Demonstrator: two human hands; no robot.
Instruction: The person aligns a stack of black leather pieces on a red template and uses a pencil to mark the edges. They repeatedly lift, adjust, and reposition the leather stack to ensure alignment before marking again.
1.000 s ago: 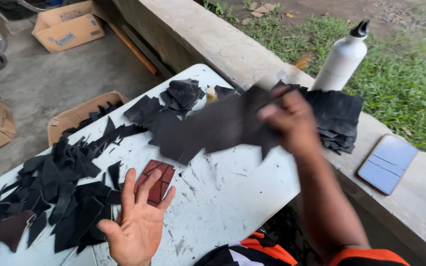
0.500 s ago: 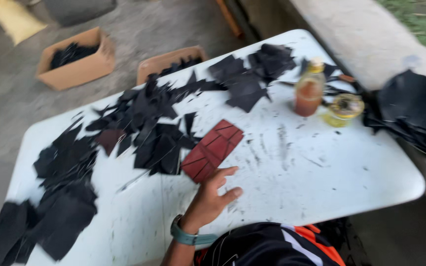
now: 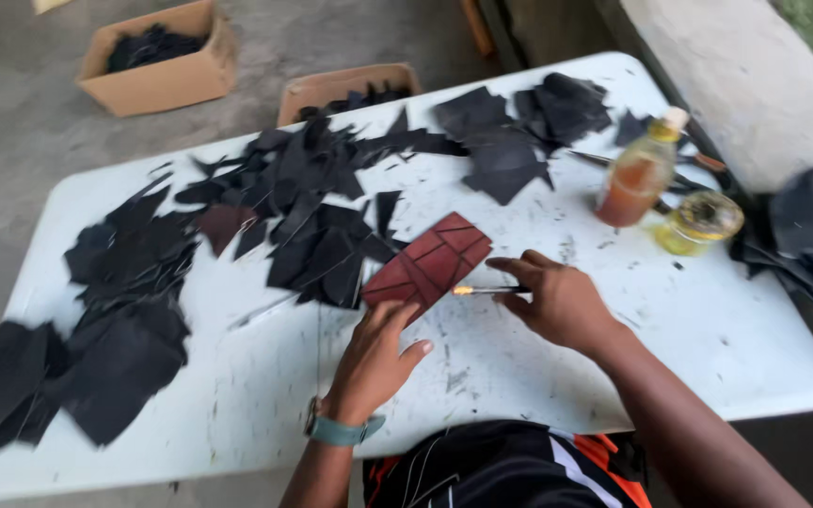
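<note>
**Two hands working at a red-brown panel on a white table**

The left hand (image 3: 375, 356) is lying palm-down with fingers spread, its fingertips touching the near end of the red-brown panel (image 3: 430, 263), which is resting tilted near the middle of the white table (image 3: 613, 376). The right hand (image 3: 557, 301) is closing its fingers around a thin pen-like tool (image 3: 484, 290), whose pale tip is pointing at the panel's lower edge. Black cut pieces (image 3: 312, 207) are lying just beside the panel and across the table's left half. An amber bottle (image 3: 640, 174) and a small jar (image 3: 698, 222) are standing at the right.
</note>
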